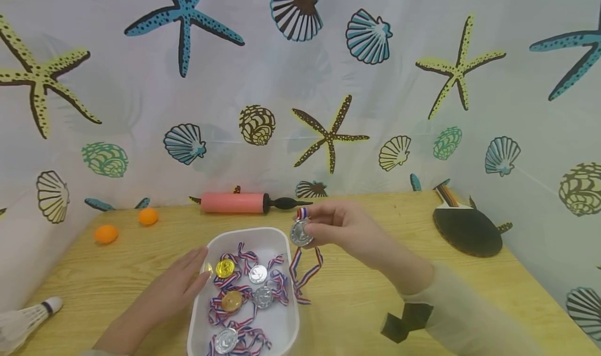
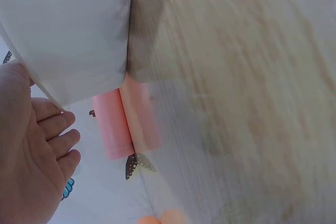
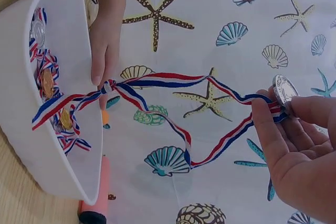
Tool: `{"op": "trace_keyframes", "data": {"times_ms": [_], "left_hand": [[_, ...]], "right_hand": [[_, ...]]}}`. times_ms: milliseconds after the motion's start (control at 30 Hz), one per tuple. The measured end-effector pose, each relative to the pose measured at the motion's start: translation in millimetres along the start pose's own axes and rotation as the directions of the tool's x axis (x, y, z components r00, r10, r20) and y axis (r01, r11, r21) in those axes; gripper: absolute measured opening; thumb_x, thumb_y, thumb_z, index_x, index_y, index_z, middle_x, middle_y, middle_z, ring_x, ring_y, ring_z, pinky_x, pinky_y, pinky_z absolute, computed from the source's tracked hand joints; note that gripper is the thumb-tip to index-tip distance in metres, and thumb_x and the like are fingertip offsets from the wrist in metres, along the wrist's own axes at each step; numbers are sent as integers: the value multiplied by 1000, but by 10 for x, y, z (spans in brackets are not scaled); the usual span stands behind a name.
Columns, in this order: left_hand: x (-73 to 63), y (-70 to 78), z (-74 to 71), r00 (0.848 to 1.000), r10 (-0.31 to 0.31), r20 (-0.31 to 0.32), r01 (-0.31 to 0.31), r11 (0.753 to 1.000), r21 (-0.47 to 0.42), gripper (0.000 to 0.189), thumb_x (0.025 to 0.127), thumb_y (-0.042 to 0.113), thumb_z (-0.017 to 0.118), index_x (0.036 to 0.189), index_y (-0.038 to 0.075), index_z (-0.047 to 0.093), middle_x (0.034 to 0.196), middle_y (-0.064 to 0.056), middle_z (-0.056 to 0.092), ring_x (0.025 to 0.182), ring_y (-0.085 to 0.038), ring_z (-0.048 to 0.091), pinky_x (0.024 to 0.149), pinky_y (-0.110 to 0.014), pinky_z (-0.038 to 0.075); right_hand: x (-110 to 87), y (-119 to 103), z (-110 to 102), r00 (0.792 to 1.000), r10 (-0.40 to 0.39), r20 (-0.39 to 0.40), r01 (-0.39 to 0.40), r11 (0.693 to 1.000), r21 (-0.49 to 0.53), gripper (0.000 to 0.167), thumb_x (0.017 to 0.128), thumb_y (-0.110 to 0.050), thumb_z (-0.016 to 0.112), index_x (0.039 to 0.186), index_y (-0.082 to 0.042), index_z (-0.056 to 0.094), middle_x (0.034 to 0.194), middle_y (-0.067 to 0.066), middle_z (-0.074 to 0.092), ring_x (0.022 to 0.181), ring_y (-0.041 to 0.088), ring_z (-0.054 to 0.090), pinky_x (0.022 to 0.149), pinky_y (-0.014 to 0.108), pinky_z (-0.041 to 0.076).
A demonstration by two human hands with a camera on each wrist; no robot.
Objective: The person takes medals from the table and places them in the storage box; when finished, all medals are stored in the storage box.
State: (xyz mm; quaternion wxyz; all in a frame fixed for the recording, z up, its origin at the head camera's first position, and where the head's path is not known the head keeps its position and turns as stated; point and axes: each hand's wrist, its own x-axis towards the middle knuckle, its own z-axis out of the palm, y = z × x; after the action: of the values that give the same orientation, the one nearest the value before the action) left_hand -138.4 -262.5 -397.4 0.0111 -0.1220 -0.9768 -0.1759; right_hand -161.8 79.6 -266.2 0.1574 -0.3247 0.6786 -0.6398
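Observation:
My right hand (image 1: 340, 228) pinches a silver medal (image 1: 300, 233) between thumb and fingers, up beside the far right corner of a white plastic bin (image 1: 295, 293). Its red, white and blue ribbon (image 3: 168, 80) hangs down in a knotted loop. In the bin lie gold medals (image 1: 225, 268) and silver medals (image 1: 257, 274), their striped ribbons tangled around them. On the bin's left side my left hand (image 1: 176, 283) rests at the rim, fingers fairly straight; the left wrist view shows it along the outer wall (image 2: 73, 40).
A pink hand pump (image 1: 232, 203) with a black nozzle lies behind the bin. Two orange balls (image 1: 106, 234) sit at the back left, a shuttlecock (image 1: 28, 317) at the front left. A black table tennis paddle (image 1: 467, 230) lies at right. A sea-patterned curtain (image 1: 300, 84) borders the table.

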Motion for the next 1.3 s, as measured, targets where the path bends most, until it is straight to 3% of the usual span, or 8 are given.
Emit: {"op": "trace_keyframes", "data": {"times_ms": [300, 533, 800, 1100, 1300], "left_hand": [[-15, -5, 2, 999, 31, -34, -32, 999, -3, 63, 98, 41, 40, 141, -3, 30, 141, -26, 31, 127, -44, 29, 100, -58, 26], [-25, 27, -18, 999, 31, -38, -31, 999, -6, 62, 98, 40, 39, 141, -3, 29, 141, -26, 31, 127, -44, 29, 101, -58, 26], [-32, 41, -31, 999, 28, -33, -28, 1000, -6, 62, 98, 39, 40, 141, -4, 30, 141, -26, 31, 127, -44, 29, 101, -58, 26], [-33, 33, -28, 999, 32, -33, -33, 999, -14, 62, 98, 39, 40, 141, -4, 29, 141, -27, 30, 127, -45, 28, 101, -58, 25], [-35, 16, -14, 998, 42, -42, -43, 999, -18, 61, 98, 39, 38, 141, -4, 29, 141, -26, 31, 128, -43, 28, 102, -56, 25]], "right_hand": [[109, 92, 284, 990, 24, 136, -28, 999, 25, 27, 88, 4, 55, 113, 13, 54, 96, 19, 64, 80, 18, 64, 77, 40, 53], [152, 306, 445, 973, 150, 177, -141, 988, -65, 21, 88, -1, 58, 107, 8, 59, 93, 11, 66, 80, 11, 62, 77, 30, 53], [165, 631, 573, 924, 282, 258, -250, 956, -152, 16, 86, 0, 61, 101, 3, 63, 85, 6, 67, 70, 12, 63, 68, 25, 54], [199, 829, 621, 878, 282, 387, -190, 947, -258, 14, 85, 2, 61, 98, 4, 65, 78, 0, 62, 65, 9, 60, 62, 27, 55], [245, 835, 610, 874, 240, 423, -62, 917, -393, 15, 83, -2, 65, 98, -1, 65, 79, -7, 64, 70, 1, 59, 67, 18, 51]]}}
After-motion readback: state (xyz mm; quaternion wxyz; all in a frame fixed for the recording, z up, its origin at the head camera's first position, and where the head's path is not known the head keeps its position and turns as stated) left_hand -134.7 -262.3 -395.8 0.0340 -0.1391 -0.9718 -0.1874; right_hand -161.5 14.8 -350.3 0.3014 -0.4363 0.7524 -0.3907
